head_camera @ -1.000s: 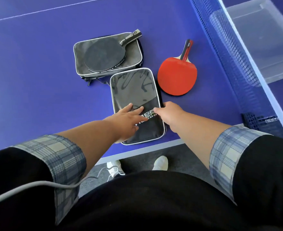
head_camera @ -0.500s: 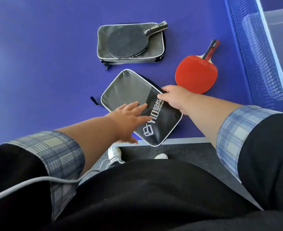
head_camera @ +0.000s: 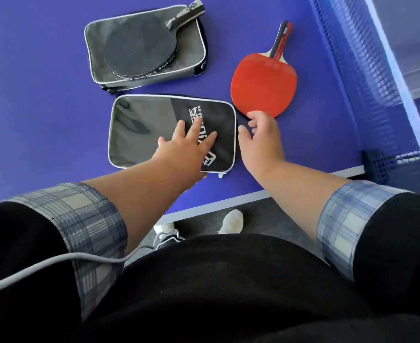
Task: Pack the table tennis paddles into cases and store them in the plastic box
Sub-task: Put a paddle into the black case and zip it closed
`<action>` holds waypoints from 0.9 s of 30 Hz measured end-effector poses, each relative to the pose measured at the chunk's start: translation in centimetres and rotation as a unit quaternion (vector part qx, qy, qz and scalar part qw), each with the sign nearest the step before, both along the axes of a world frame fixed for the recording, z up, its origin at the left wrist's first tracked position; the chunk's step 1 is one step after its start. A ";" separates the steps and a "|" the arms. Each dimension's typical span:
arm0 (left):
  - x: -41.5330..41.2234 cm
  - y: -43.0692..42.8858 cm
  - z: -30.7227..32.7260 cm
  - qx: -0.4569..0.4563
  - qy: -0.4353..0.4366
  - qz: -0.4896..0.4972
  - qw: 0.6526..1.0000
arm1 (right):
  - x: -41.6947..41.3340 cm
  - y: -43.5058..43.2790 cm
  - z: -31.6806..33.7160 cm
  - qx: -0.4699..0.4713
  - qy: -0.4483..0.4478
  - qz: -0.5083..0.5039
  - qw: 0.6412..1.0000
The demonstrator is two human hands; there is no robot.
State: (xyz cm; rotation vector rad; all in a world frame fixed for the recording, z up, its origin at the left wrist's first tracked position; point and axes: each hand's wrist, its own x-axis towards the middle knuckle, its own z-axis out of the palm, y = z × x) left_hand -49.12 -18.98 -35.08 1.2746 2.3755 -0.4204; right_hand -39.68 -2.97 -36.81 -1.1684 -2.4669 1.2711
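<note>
A black and grey paddle case (head_camera: 142,129) lies flat on the blue table near its front edge. My left hand (head_camera: 186,147) presses on it with spread fingers. My right hand (head_camera: 262,134) hovers just right of the case, fingers relaxed, holding nothing, its fingertips at the lower rim of the red paddle (head_camera: 263,82). A black paddle (head_camera: 139,50) lies on top of a second grey case (head_camera: 191,45) farther back. The clear plastic box (head_camera: 407,45) stands beyond the net at the right.
The blue net (head_camera: 357,70) runs along the right side between the paddles and the box. The table's white front edge (head_camera: 228,204) is close to my body. A grey cable (head_camera: 55,263) crosses my left sleeve.
The near case has been turned from upright to lying sideways, logo end to the right. My right hand has let go of its edge and moved toward the red paddle.
</note>
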 end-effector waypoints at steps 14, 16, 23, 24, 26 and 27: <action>-1.5 2.0 -0.8 -0.013 0.061 0.019 0.998 | 2.1 -2.1 -2.0 0.081 -0.174 0.110 0.975; -2.4 1.9 -0.5 0.042 0.079 0.017 0.996 | 1.5 -1.9 -2.1 0.098 -0.183 0.129 0.970; -6.4 2.3 -2.9 0.158 0.022 0.079 0.984 | 2.8 -0.6 -1.5 0.083 -0.162 0.205 0.962; -6.6 2.1 -3.3 0.163 0.023 0.075 0.984 | 3.0 -0.3 -1.5 0.084 -0.161 0.218 0.959; -6.7 1.7 -3.9 0.179 0.041 0.056 0.981 | 3.0 0.5 -1.4 0.086 -0.159 0.230 0.956; -6.6 1.6 -4.0 0.183 0.052 0.046 0.981 | 2.9 1.0 -1.3 0.084 -0.152 0.222 0.960</action>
